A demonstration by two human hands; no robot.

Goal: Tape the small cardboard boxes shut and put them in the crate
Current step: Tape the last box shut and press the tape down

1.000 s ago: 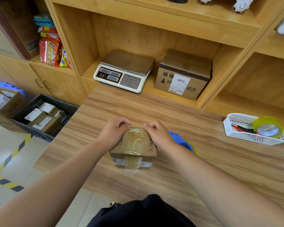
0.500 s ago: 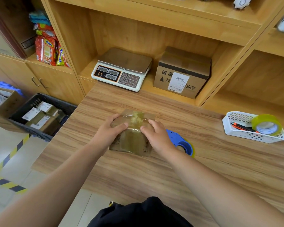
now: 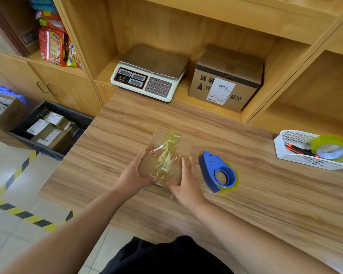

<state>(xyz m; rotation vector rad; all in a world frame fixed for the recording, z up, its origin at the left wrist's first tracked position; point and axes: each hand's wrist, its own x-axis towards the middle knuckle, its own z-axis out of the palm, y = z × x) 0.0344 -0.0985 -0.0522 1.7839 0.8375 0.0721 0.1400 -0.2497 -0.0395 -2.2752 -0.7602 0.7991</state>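
The small cardboard box (image 3: 165, 157) sits at the middle of the frame, on or just above the tabletop (image 3: 246, 204); whether its underside touches the wood cannot be told. Both hands are clamped on it, one to a side. The left hand (image 3: 134, 176) grips the left edge with the thumb laid over the top face, and the right hand (image 3: 184, 183) holds the right edge and near corner with the fingers along the side. A wrinkled strip of clear tape (image 3: 166, 155) runs down the top face, so the flaps look sealed, and the taping of this box seems done or nearly so.

The box's long axis runs from the lower centre towards the upper centre of the frame, leaning a little right at the far end, and the tape follows that line.

The crate (image 3: 73, 113) stands on the floor at the left of the frame, beyond the left edge of the tabletop and lower than it, with several labelled boxes (image 3: 48, 131) already inside. From the hands it lies leftwards and slightly up the frame, so the left hand is the nearer one, and the carry probably goes that way over the tabletop's left edge.

The blue tape dispenser (image 3: 216, 172) lies just right of the right hand, apart from the box
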